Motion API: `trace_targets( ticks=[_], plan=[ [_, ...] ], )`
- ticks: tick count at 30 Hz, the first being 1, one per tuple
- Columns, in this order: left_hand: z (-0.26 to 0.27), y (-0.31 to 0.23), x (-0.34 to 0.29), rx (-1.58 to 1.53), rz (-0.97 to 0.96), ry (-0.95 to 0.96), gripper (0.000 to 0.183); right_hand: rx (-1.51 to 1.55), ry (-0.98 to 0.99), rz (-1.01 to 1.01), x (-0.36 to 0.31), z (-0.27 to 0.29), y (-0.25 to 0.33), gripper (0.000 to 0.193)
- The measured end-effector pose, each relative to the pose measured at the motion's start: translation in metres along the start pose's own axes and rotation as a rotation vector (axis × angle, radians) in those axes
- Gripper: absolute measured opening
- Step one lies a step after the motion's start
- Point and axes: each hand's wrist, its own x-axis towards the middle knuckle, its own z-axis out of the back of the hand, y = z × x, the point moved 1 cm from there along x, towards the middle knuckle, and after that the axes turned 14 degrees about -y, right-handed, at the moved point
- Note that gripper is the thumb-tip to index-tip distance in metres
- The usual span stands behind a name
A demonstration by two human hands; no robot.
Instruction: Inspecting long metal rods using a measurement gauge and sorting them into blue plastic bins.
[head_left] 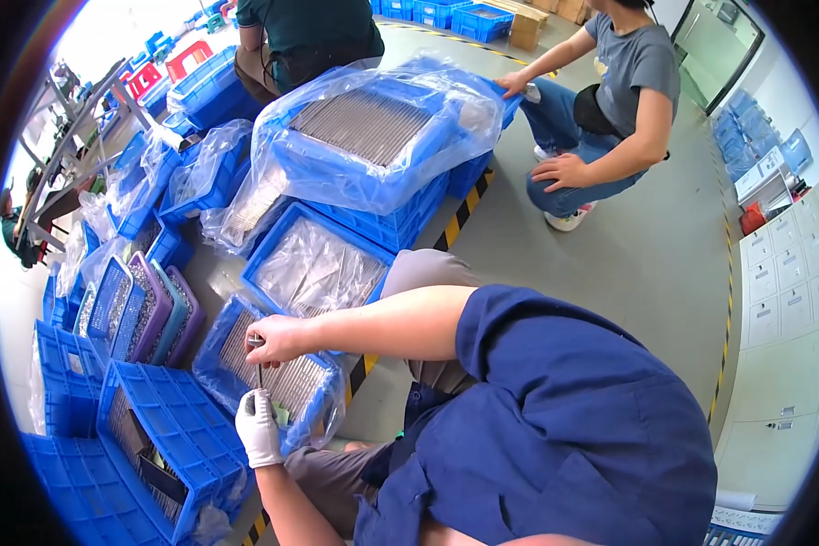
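Note:
My bare right hand (280,338) is closed, with a small dark-and-silver end (256,340) showing at its fingers. A thin metal rod (260,375) runs down from there to my left hand (259,428), which wears a white glove. The left fingers are closed at the rod's lower end; their tips are too small to make out. Both hands are over a blue plastic crate (211,355) lined with clear film. Rows of slim grey metal rods (302,380) lie in that crate. A small yellow-green piece (282,416) sits beside my left glove.
A film-covered blue crate of parts (318,264) stands just beyond, near a taller crate stack (364,127). Tilted blue crates (177,437) and upright purple and teal baskets (159,309) crowd the left. A person in grey (632,82) crouches right; another in dark green (309,41) is behind.

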Motion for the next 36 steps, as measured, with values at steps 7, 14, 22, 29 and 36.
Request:
trace_targets(
  ticks=[7,14,22,29,36],
  plan=[
    [-0.004,0.009,0.001,-0.045,-0.044,-0.026,0.019,-0.039,-0.007,-0.026,-0.005,0.002,0.004,0.023],
    [-0.003,0.012,0.005,-0.022,-0.080,-0.035,0.019,-0.031,0.000,-0.015,-0.003,0.002,0.002,0.024],
    [-0.004,0.006,-0.001,-0.013,-0.112,-0.061,0.023,-0.251,-0.052,0.261,0.008,0.035,0.022,0.063],
    [-0.001,-0.010,-0.011,-0.068,-0.086,-0.048,0.021,-0.128,-0.183,0.203,-0.011,0.103,0.038,0.037],
    [0.007,-0.022,-0.017,-0.024,-0.098,-0.054,0.017,-0.371,-0.167,-0.112,-0.065,0.190,-0.037,0.035]
  ],
)
